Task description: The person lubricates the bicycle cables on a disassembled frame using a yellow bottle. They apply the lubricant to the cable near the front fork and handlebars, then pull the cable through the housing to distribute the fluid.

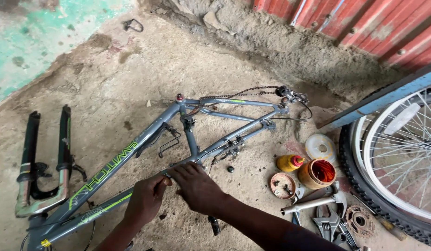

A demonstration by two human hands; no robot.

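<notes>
A grey metal bicycle frame with green lettering (131, 158) lies flat on the dusty concrete floor (145, 69). The left hand (145, 197) pinches its lower tube; the right hand (197, 186) rests half-open over it. The loose rusty chain (238, 93) could likely snag if the frame shifts.

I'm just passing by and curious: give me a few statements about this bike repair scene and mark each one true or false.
1. Both hands, left hand and right hand, rest on the grey bike frame. True.
2. The frame has both wheels fitted. False: it lies bare on the ground, no wheels on it.
3. A suspension fork lies apart from the frame, at its left. True.
4. The orange tub is closed with a lid. False: it stands open.
5. A chain hangs at the frame's rear end. True.
</notes>
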